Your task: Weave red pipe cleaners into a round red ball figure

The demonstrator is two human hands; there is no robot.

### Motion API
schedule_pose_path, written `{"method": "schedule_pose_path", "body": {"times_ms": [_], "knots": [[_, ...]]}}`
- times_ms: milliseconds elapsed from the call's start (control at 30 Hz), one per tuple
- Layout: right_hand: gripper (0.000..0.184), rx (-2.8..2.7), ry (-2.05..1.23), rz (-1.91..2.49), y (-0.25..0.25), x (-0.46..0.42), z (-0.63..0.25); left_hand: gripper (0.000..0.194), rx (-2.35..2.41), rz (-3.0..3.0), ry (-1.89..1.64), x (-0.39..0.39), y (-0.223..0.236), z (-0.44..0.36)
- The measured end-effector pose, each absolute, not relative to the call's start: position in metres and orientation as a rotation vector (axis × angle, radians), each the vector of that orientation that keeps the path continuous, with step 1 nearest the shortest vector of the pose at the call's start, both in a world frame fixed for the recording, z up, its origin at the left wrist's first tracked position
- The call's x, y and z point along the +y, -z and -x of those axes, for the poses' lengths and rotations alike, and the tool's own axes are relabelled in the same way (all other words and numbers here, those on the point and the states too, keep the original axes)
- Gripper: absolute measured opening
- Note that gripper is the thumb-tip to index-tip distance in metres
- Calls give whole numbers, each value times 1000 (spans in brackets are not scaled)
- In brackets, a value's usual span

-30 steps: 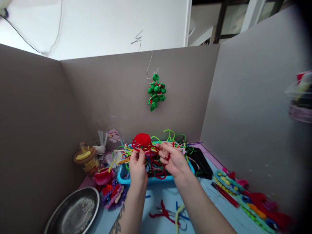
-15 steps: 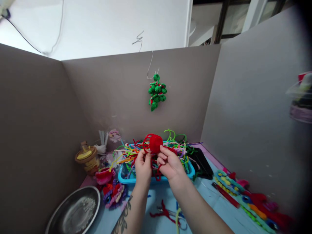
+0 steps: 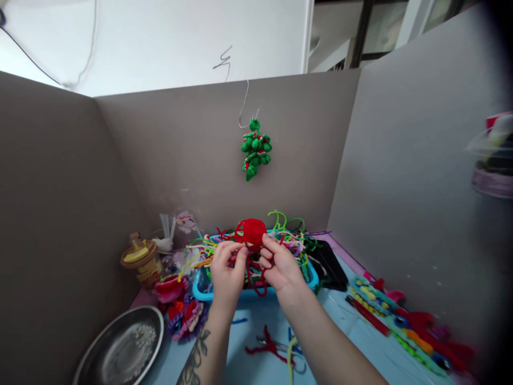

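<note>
A rounded red chenille-stem piece (image 3: 254, 232), solid on one side with an openwork rim on its left, is held up over the blue basket (image 3: 205, 294). My right hand (image 3: 281, 264) pinches its right edge between thumb and fingertips. At its lower left, my left hand (image 3: 227, 270) has thumb and forefinger closed at the rim, seemingly on a red strand; the fingertips partly hide the contact. Loose red stems (image 3: 261, 289) dangle below the piece between both hands. Behind them, many coloured chenille stems (image 3: 276, 220) fill the basket.
Scissors (image 3: 282, 346) lie on the blue tabletop under red and yellow stems. A metal bowl (image 3: 120, 347) stands left, near finished chenille pieces (image 3: 186, 318). On the right are a red-handled tool (image 3: 371, 316) and chenille figures (image 3: 417, 337). A green ornament (image 3: 255, 149) hangs ahead.
The red piece has moved right and turned, its openwork now facing left. My right hand has taken hold of its right edge. Lately my left hand has shifted slightly left.
</note>
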State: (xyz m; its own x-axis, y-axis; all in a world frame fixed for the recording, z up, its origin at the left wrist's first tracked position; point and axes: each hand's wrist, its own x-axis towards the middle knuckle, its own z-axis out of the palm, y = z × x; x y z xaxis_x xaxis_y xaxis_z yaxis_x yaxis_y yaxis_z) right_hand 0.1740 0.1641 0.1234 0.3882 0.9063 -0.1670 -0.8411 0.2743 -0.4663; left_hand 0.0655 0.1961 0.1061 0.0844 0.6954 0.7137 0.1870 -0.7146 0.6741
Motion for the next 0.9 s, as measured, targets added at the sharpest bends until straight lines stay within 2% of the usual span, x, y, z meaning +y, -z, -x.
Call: {"method": "schedule_pose_path", "body": {"times_ms": [233,533,833,900], "knots": [[43,-171,-1219,524,-121,164,-169,12,1056,-2331,-1419,185,-110,-68],[40,-494,-1286,655,-124,160,-169,12,1006,-1925,-1364,193,-107,-69],[18,-761,-771,756,-122,159,-167,16,850,-1404,-1354,202,-98,-74],[18,-805,-671,828,-122,157,-173,17,847,-1353,-1356,203,-98,-73]]}}
